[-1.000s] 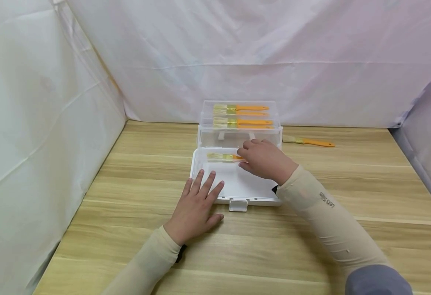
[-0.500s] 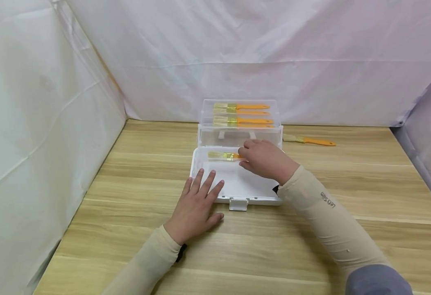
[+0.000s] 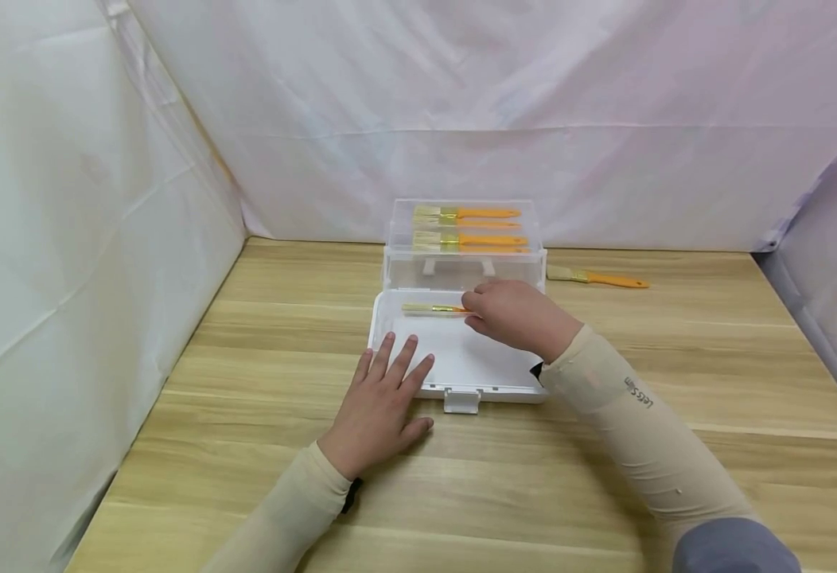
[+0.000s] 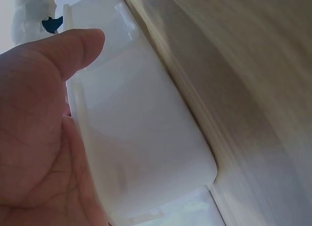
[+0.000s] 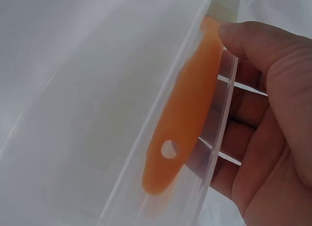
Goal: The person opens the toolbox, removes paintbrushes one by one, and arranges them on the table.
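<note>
In the head view my right hand (image 3: 515,317) holds a flat paintbrush (image 3: 433,308) at the back of the open white plastic box (image 3: 461,354). The brush stands on its narrow edge, bristles to the left. Up close in the right wrist view, the thumb presses the orange handle (image 5: 183,104) near its ferrule, while the other fingers lie behind a translucent wall. My left hand (image 3: 379,406) rests with spread, straight fingers over the box's front left corner. In the left wrist view, its thumb lies along the white box wall (image 4: 131,118).
Paintbrushes with orange handles (image 3: 490,240) lie at the raised clear lid (image 3: 465,274) behind the box. Another paintbrush (image 3: 615,280) lies on the wooden table (image 3: 676,350) to the right. A latch (image 3: 461,400) juts from the box front. White cloth (image 3: 461,79) hangs behind.
The brush in my right hand has turned from its flat face onto its narrow edge. The left hand keeps its place on the box.
</note>
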A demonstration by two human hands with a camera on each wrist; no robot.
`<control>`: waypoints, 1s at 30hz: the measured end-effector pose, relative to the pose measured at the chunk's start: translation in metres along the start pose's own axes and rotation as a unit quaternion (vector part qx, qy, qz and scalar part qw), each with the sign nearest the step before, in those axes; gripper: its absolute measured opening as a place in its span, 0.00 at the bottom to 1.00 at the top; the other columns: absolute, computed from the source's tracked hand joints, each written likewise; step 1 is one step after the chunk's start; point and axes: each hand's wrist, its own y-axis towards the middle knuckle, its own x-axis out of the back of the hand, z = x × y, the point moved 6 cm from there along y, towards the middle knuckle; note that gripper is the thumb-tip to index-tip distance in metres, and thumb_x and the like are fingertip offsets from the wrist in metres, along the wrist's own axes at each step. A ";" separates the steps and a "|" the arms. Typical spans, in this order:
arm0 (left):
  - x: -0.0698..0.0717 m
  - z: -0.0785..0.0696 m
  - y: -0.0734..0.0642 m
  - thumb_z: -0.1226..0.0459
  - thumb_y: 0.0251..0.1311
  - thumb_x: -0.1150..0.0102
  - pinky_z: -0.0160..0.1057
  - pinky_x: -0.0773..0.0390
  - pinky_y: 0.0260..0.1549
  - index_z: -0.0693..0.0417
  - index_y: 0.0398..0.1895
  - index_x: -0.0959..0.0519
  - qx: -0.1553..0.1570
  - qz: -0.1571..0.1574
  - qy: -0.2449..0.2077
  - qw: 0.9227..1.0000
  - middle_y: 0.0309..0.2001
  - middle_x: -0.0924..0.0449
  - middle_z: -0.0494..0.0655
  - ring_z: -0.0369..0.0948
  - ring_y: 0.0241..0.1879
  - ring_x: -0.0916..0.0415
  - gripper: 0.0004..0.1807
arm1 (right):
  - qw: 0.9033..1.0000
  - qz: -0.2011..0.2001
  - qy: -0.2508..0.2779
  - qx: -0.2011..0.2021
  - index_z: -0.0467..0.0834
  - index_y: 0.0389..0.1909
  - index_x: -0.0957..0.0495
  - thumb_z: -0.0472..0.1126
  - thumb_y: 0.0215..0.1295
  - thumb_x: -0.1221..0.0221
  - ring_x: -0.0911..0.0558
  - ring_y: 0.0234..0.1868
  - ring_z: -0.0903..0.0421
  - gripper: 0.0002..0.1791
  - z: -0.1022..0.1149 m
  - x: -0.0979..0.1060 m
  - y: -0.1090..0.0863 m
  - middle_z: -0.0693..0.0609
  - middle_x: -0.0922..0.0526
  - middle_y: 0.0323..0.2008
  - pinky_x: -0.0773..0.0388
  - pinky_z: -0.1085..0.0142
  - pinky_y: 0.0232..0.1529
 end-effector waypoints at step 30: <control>-0.002 0.000 0.001 0.41 0.57 0.38 0.63 0.50 0.68 0.49 0.75 0.38 -0.001 -0.007 0.002 1.000 0.77 0.50 0.56 0.59 0.76 0.58 0.45 | 1.000 -0.011 0.020 -0.013 0.44 0.33 0.21 0.42 0.72 0.42 0.22 0.28 0.53 0.08 -0.003 -0.005 0.002 0.54 0.21 0.25 0.23 0.57 0.35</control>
